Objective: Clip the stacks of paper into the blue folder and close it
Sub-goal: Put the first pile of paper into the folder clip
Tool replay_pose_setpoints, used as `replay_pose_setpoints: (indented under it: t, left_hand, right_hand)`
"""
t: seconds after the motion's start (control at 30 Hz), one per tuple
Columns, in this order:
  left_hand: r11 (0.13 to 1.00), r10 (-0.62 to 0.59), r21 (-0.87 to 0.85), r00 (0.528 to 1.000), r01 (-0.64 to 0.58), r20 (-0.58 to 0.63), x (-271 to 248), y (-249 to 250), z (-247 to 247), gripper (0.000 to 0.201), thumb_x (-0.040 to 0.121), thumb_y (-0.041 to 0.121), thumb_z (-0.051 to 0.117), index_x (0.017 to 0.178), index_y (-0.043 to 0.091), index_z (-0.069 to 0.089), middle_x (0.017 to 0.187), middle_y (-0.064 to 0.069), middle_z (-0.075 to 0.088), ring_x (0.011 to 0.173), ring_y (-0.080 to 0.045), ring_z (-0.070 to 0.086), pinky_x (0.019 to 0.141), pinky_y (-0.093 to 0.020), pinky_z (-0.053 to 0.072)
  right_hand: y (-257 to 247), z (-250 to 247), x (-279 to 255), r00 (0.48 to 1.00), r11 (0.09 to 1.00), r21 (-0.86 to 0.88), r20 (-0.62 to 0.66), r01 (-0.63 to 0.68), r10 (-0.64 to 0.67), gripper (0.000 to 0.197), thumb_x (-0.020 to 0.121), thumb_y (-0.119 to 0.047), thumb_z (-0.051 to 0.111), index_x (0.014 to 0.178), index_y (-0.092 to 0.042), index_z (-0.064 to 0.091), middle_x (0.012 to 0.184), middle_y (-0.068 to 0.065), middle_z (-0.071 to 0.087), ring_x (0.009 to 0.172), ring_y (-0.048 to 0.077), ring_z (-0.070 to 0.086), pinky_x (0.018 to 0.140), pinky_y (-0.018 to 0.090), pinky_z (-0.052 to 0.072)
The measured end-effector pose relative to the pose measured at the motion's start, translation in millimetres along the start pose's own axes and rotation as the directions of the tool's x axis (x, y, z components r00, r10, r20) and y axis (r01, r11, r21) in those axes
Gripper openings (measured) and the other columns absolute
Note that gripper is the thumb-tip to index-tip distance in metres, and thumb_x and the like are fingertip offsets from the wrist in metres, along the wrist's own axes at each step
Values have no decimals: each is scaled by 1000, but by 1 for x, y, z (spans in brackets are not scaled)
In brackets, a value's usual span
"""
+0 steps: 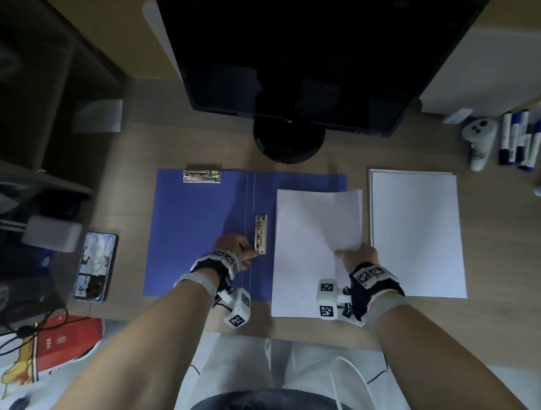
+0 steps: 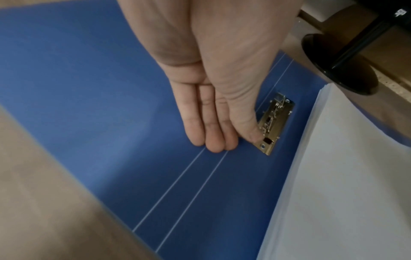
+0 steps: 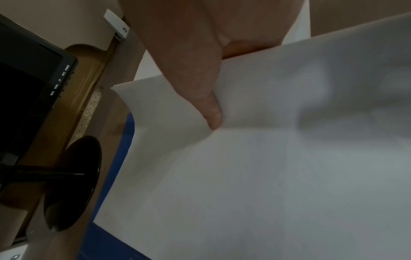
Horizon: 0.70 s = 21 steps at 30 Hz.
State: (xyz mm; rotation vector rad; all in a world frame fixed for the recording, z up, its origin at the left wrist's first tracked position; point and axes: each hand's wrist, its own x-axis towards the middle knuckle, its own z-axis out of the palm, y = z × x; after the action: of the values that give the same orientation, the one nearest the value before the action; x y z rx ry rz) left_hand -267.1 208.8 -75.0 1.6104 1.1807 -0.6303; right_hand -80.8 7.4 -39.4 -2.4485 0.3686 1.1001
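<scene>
The blue folder [image 1: 199, 232] lies open on the surface. Your left hand [image 1: 234, 250] rests on it, fingers straight, thumb at the spine clip [image 1: 260, 234], likely to lift it. Your right hand [image 1: 359, 256] pinches a paper stack [image 1: 308, 238], ready to slide it under.

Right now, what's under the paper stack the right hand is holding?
The blue folder lies open under the held paper stack; its right panel shows along the top and left edges. The right hand pinches the stack's right edge. The rest is covered.

Monitor bezel [image 3: 58, 82] button labels read MENU, DOWN, UP, AUTO, POWER.
</scene>
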Motion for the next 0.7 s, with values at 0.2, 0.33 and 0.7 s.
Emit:
replay_pose_setpoints:
  t: [0.2, 0.33, 0.7]
  left_hand:
    - [998, -31, 50, 999, 31, -8, 7, 5, 5, 27, 80, 27, 75, 85, 2, 68, 74, -11, 75, 64, -22, 72, 72, -38, 62]
    - [998, -30, 60, 999, 31, -12, 7, 3, 7, 32, 79, 32, 75, 87, 1, 70, 76, -11, 77, 70, -23, 74, 77, -38, 62]
    - [948, 75, -308, 996, -85, -42, -4, 5, -1, 53, 82, 57, 60, 83, 5, 64, 74, -8, 68, 73, -25, 67, 76, -35, 56]
  right_hand:
    - [1, 0, 3, 1000, 1000, -6, 10, 5, -5, 44, 80, -18, 70, 120, -4, 61, 109, 15, 67, 101, 34, 64, 91, 38, 54]
    - [2, 2, 2, 1000, 999, 33, 3, 12, -12, 41, 79, -14, 71, 117, -5, 61, 99, 9, 65, 92, 32, 62, 89, 37, 54]
    - [4, 2, 1, 999, 998, 45, -1, 46, -46, 29, 82, -10, 68, 111, -4, 64, 94, 13, 65, 94, 35, 65, 89, 38, 53]
